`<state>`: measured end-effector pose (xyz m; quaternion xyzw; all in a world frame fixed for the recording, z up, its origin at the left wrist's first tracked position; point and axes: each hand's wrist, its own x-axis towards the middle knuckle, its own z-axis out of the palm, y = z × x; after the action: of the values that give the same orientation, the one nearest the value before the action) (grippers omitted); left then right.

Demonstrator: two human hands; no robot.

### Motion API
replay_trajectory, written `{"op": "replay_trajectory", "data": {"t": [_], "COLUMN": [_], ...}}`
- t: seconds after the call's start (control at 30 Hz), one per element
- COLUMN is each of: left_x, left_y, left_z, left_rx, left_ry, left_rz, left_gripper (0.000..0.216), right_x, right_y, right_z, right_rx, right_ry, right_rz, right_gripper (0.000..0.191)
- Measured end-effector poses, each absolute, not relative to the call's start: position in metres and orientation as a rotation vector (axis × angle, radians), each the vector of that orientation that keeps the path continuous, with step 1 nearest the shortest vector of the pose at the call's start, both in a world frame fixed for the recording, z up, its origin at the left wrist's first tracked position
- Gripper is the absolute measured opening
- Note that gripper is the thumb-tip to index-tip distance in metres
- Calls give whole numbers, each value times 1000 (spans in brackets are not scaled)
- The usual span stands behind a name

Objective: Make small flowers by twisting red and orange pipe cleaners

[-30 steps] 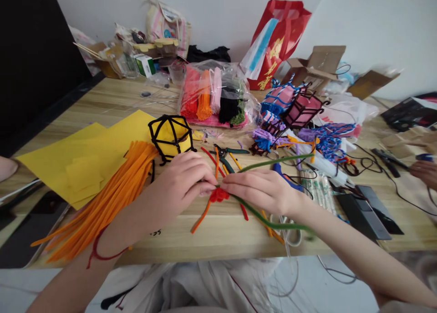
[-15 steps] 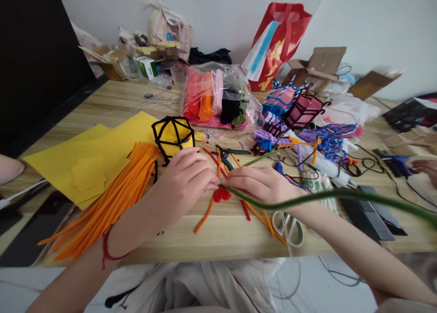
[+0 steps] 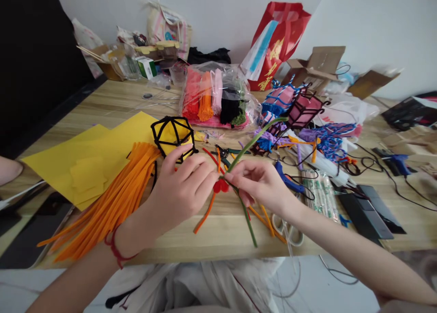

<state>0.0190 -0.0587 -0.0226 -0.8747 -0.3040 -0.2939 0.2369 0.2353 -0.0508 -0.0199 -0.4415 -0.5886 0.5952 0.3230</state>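
You have two bare hands at work above one wooden table [image 3: 170, 244]. Your left hand [image 3: 184, 181] is curled, its fingertips pinching the upper edge of one red looped piece [image 3: 221, 186]; the thumb is mostly hidden. Your right hand [image 3: 262, 181] pinches a green pipe cleaner [image 3: 254, 142] between thumb and fingers, just beside that piece. Two green lengths run out from the grip, one rising to the upper right, one slanting down toward the table edge; whether they are one pipe cleaner or two, you cannot tell here. The red looped piece sits between your hands, above the table's near half. Beyond your left hand stands one black-framed yellow lantern [image 3: 173, 137]. Left of your forearm lies one bundle of orange pipe cleaners [image 3: 112, 199], too dense to count, partly over yellow sheets [image 3: 64, 149], at least two large ones, with smaller pieces on top. Behind your fingers is one pair of green-handled pliers [image 3: 223, 152]. To your right are one pair of scissors [image 3: 289, 230] and two blue glue guns [image 3: 288, 178], one near, one farther off. One clear plastic bag [image 3: 252, 105] of coloured bundles and one red gift bag [image 3: 288, 39] stand behind. Part of one co-worker's arm [image 3: 8, 171] enters at far left.
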Motion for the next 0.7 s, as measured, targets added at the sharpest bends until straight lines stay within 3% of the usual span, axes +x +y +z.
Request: {"op": "replay_trajectory", "data": {"t": [0.1, 0.2, 0.27, 0.33, 0.53, 0.7], "left_x": [13, 7, 6, 7, 12, 12], "left_y": [-55, -52, -50, -49, -51, -58], "left_z": [-24, -27, -29, -30, -26, -20], "left_rx": [-2675, -2963, -3107, -3211, -3162, -2898], "left_ry": [-971, -1129, -1178, -1176, -1147, -993], "left_rz": [-929, -1096, -1202, -1266, -1189, -967], "left_gripper": [24, 16, 14, 15, 16, 22], "right_x": [248, 265, 273, 276, 269, 265], "right_y": [-50, -45, -39, -33, -26, -29], "right_z": [-18, -19, -17, -13, -19, -39], "right_rx": [-1094, -814, -456, -183, -157, -338], "right_ry": [-1778, -2155, -2310, -2395, -2534, -2374], "right_rz": [1308, 438, -198, -531, -335, 195], "right_gripper": [26, 6, 10, 15, 18, 16]}}
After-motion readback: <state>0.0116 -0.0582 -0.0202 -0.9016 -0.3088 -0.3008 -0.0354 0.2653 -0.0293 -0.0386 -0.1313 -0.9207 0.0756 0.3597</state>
